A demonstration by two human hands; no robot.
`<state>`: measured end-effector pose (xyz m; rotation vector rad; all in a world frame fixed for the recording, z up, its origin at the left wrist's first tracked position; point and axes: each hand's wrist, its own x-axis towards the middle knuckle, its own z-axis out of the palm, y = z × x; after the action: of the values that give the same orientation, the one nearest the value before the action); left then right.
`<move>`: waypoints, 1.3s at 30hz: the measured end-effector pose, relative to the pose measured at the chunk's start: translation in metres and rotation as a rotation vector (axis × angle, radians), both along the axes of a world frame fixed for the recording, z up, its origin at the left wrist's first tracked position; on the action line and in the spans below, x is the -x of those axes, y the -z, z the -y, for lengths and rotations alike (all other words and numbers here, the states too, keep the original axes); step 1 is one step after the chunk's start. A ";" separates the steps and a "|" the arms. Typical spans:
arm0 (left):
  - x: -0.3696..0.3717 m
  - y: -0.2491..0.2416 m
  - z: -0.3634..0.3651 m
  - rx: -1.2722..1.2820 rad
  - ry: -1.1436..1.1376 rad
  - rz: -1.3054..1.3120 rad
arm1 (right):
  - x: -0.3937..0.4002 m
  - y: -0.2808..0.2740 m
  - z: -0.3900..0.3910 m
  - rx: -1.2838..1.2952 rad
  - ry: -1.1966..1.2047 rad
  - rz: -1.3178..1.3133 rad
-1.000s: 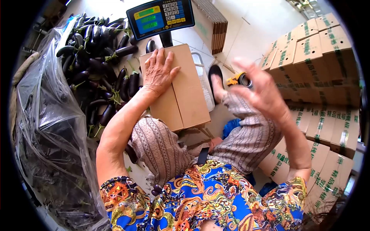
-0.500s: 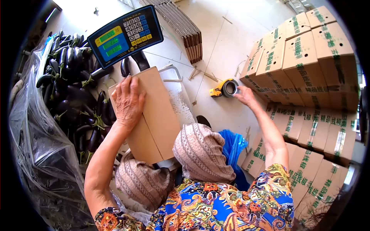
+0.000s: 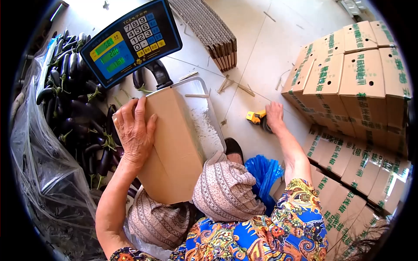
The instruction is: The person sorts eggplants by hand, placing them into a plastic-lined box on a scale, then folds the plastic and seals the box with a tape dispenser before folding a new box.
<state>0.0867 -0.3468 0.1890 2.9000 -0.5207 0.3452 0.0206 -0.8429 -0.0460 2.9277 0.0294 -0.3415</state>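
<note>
A plain brown cardboard box (image 3: 174,148) stands on the metal platform of a scale (image 3: 204,108), in front of my body. My left hand (image 3: 136,130) rests on the box's left upper edge, with its fingers spread. Over to the right, my right hand (image 3: 274,116) is closed round a yellow and black tape dispenser (image 3: 256,116) at floor level, and it hides part of the tape roll. The scale's display (image 3: 130,39) with lit green digits and a keypad rises beyond the box.
Dark eggplants (image 3: 82,104) lie heaped at the left beside clear plastic sheeting (image 3: 52,174). Flattened cardboard (image 3: 204,30) is stacked at the top. Printed boxes (image 3: 344,82) are piled at the right. A blue plastic bag (image 3: 263,176) lies near my knee.
My right hand has moved from beside the tape roll onto the dispenser and closed round it. My left hand stays on the box. The view has shifted slightly.
</note>
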 end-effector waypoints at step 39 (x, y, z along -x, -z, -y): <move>0.002 0.009 -0.021 0.691 -0.040 0.156 | -0.008 -0.327 -0.272 -1.422 -0.097 -0.152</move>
<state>0.0849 -0.3255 0.1802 2.2261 -0.2845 0.6178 0.0288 -0.5709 0.2810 4.2207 0.7034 -0.7661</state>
